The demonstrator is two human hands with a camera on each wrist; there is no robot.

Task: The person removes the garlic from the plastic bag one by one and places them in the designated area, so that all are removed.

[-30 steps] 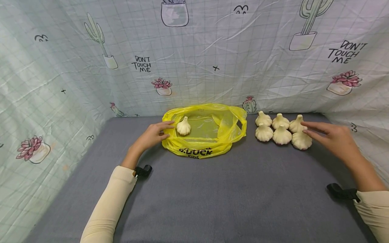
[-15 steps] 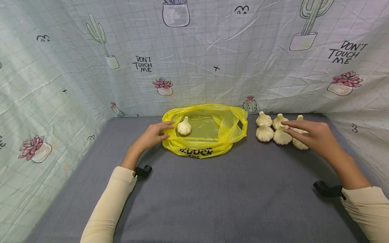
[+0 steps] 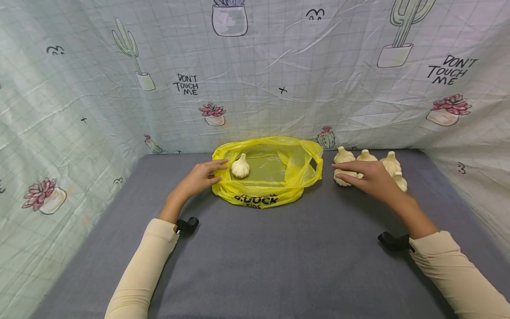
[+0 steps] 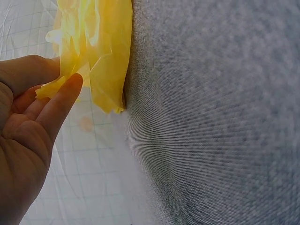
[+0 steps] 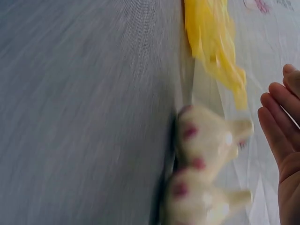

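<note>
My left hand (image 3: 200, 177) holds the left rim of a yellow plastic bag (image 3: 263, 190). In the left wrist view, the thumb and fingers pinch the crumpled bag edge (image 4: 70, 79). One white garlic bulb (image 3: 241, 166) stands inside the bag's wide mouth, toward its left. My right hand (image 3: 372, 177) hovers over the group of garlic bulbs (image 3: 391, 163) to the right of the bag, hiding some of them. Nothing is between its extended fingers (image 5: 276, 136). Below and beside them in the right wrist view are two blurred garlic bulbs (image 5: 201, 140) with purplish spots.
A grey cloth (image 3: 275, 257) covers the table. Behind and to the sides hangs a pale checked curtain (image 3: 255, 106) printed with cacti and lettering. The bag's right handle (image 3: 316, 161) lies close to the leftmost bulbs.
My right hand has moved left across the garlic bulbs, from the rightmost ones to the leftmost, uncovering those on the right. My left hand and the bag have stayed in place.
</note>
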